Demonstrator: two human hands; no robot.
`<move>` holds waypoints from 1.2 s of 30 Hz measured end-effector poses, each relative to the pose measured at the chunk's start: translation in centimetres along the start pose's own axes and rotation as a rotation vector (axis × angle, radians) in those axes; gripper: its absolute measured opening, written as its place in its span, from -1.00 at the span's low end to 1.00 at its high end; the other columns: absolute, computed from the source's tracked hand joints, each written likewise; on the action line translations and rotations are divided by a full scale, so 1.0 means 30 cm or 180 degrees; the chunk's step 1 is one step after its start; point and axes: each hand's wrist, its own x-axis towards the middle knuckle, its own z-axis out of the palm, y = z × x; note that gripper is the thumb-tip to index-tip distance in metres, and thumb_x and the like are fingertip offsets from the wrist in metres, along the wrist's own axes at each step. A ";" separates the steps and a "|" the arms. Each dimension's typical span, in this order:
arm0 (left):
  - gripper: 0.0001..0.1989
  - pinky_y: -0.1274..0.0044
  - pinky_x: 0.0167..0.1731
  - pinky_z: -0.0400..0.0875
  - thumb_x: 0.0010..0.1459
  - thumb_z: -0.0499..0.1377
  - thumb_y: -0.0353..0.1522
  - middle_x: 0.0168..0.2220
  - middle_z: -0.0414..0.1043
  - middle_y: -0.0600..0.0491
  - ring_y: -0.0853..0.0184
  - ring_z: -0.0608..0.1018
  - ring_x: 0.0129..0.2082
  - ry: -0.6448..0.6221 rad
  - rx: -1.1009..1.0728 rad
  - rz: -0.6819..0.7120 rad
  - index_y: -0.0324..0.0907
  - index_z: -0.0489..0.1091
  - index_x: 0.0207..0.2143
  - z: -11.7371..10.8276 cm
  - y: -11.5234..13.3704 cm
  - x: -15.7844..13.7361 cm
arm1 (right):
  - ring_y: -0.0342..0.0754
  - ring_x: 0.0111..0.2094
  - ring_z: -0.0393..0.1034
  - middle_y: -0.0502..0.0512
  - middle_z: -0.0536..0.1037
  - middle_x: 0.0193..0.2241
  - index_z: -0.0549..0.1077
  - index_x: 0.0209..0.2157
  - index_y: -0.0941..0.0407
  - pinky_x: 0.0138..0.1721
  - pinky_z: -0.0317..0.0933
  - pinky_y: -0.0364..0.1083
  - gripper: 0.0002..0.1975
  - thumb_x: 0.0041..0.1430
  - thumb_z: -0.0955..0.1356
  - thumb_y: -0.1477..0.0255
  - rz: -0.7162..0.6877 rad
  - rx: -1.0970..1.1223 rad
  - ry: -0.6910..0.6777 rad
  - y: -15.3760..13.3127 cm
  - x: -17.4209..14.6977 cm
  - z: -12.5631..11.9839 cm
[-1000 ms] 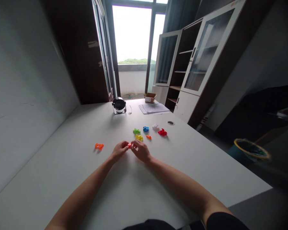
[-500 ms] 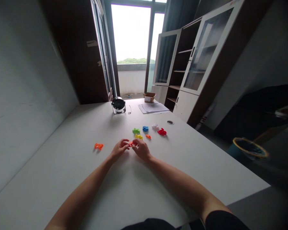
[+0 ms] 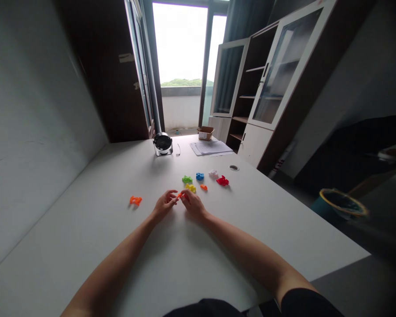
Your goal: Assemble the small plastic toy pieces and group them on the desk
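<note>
A small orange plastic piece (image 3: 179, 195) is pinched between my two hands, low over the table. My left hand (image 3: 165, 204) grips its left side with thumb and fingers; my right hand (image 3: 193, 205) closes on the right side, covering much of it. Just beyond my right fingers lie a yellow piece (image 3: 190, 188) and a little orange piece (image 3: 203, 187). Behind these are a green piece (image 3: 187, 179), a blue piece (image 3: 199, 176), a white piece (image 3: 213, 173) and a red piece (image 3: 222, 180). Another orange piece (image 3: 135, 200) rests apart, left of my left hand.
On the far part of the white table (image 3: 95, 211) stand a black round device on a metal bracket (image 3: 163, 144) and a small open cardboard box (image 3: 205, 133). Papers (image 3: 211, 148) lie before the box. A round cable hole (image 3: 234, 168) sits near the right edge.
The orange piece between my hands has turned a little, and my right fingers have shifted on it. The other pieces lie where they were.
</note>
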 end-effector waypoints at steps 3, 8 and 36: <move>-0.57 0.47 -0.25 0.46 0.15 0.27 -0.20 -0.25 0.55 -0.02 0.32 0.58 -0.33 0.0027 0.0014 0.0069 -0.19 0.39 0.02 0.004 -0.012 0.002 | -0.08 -0.34 0.41 0.04 0.56 -0.26 0.45 -0.14 0.05 -0.26 0.24 -0.11 -0.84 0.37 0.26 0.33 -0.0135 0.0012 0.0038 0.001 -0.002 0.001; -0.63 0.46 -0.24 0.47 0.18 0.25 -0.20 -0.25 0.56 -0.02 0.33 0.57 -0.33 0.0148 0.0171 0.0128 -0.17 0.43 -0.01 0.008 -0.021 -0.001 | -0.12 -0.40 0.41 0.06 0.57 -0.25 0.46 -0.12 0.06 -0.29 0.28 -0.13 -0.84 0.34 0.31 0.33 -0.0178 0.0021 0.0018 0.007 -0.006 0.006; -0.59 0.51 -0.29 0.43 0.11 0.29 -0.21 -0.27 0.55 0.03 0.34 0.55 -0.36 0.0144 0.0244 0.0073 -0.13 0.45 0.00 0.006 0.004 -0.012 | -0.04 -0.28 0.41 0.12 0.54 -0.23 0.47 -0.16 0.07 -0.20 0.28 -0.08 -0.81 0.38 0.23 0.38 -0.0364 -0.0074 0.0250 -0.012 -0.013 -0.007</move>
